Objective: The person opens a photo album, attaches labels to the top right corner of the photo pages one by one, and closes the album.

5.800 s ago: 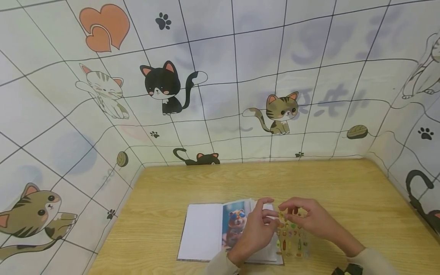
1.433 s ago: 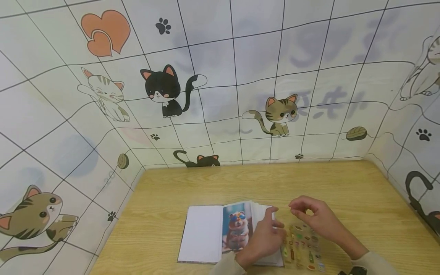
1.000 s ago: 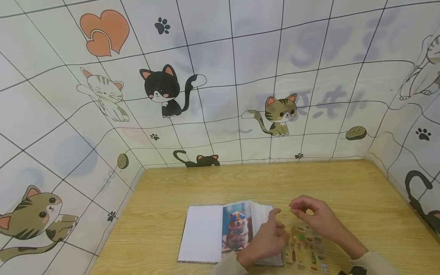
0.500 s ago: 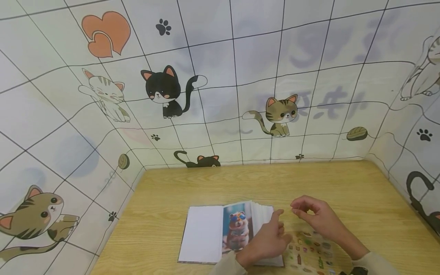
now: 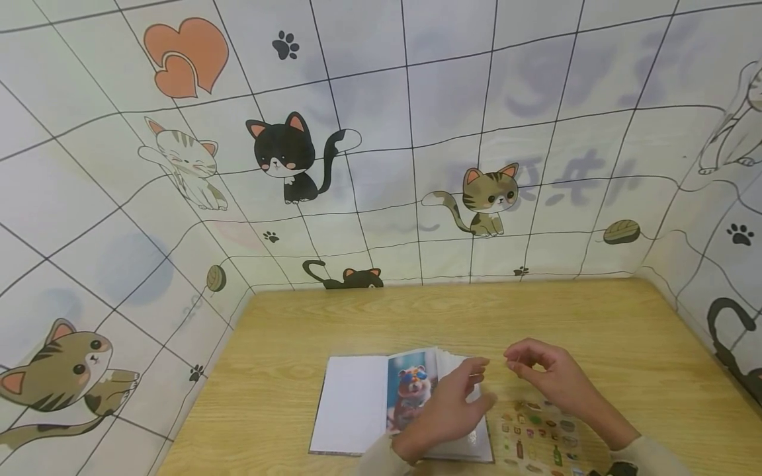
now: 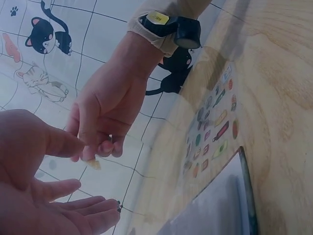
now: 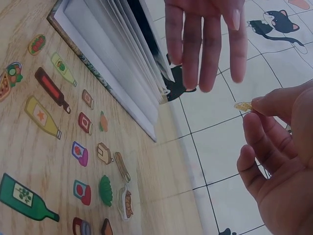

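Left hand (image 5: pixel 449 406), its fingers loosely spread and nothing gripped, is raised over the right-hand pages of the album (image 5: pixel 351 403); whether those pages are touched cannot be told. Beyond the album's right edge, a small yellow sticker (image 7: pixel 243 105) is pinched by the thumb and forefinger of the right hand (image 5: pixel 550 373), clear of the tabletop (image 5: pixel 286 330). On the album's left side a blank white surface is shown, then, near its middle, a picture (image 5: pixel 411 390) of a furry animal in sunglasses. Just right of the album, a clear sticker sheet (image 5: pixel 538 436) is laid flat. If the sticker were brushed by the left fingers, it could be folded or stuck to them. Being so small, it might also be dropped. Its sheet could be dragged by the right wrist, and the album's fanned pages might be flipped by a low left palm.
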`<move>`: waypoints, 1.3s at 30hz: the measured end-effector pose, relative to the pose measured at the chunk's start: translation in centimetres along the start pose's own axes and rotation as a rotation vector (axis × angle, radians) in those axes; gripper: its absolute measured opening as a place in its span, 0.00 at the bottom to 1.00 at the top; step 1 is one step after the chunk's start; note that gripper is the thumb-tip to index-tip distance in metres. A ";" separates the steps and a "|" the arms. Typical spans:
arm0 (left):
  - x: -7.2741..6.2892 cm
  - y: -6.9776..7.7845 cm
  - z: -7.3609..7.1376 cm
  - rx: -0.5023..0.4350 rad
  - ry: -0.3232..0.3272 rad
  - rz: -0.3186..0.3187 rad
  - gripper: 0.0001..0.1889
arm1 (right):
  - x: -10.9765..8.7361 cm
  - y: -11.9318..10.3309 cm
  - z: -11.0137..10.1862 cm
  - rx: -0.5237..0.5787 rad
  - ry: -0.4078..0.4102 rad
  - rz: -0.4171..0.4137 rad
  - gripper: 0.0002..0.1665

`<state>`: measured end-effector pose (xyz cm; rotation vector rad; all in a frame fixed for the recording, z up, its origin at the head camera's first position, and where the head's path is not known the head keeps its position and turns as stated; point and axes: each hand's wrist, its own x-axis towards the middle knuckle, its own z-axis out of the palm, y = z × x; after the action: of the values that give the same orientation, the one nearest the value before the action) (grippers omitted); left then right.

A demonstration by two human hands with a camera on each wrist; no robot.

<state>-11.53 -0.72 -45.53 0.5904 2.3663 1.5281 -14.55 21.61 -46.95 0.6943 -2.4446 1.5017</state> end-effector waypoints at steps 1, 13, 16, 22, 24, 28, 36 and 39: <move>-0.1 0.0 -0.2 0.003 0.009 0.012 0.24 | 0.0 0.0 0.0 -0.001 -0.001 0.000 0.13; -1.2 -0.3 -2.0 0.085 0.107 0.060 0.20 | 0.1 -0.1 0.1 -0.022 -0.008 0.025 0.12; -1.5 -0.4 -2.6 0.110 0.121 0.032 0.20 | 0.1 0.0 0.1 -0.027 -0.011 0.038 0.11; -1.9 -0.8 -3.5 0.169 0.137 -0.007 0.19 | 0.1 0.1 0.2 -0.030 -0.016 0.059 0.11; -2.0 -1.1 -3.7 0.192 0.135 0.002 0.20 | 0.1 0.1 0.2 -0.027 -0.015 0.060 0.11; -2.2 -1.6 -4.3 0.225 0.124 0.023 0.21 | 0.2 0.0 0.4 -0.013 -0.016 0.056 0.13; -3.1 -3.1 -5.2 0.275 0.090 0.076 0.25 | 0.2 -0.1 0.5 0.001 -0.025 0.018 0.11; -3.3 -3.6 -5.4 0.304 0.068 0.102 0.27 | 0.2 0.0 0.5 0.000 -0.027 0.016 0.12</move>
<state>-11.62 -7.90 -46.62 0.7451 2.6828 1.2512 -14.71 21.11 -47.08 0.7003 -2.4758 1.5078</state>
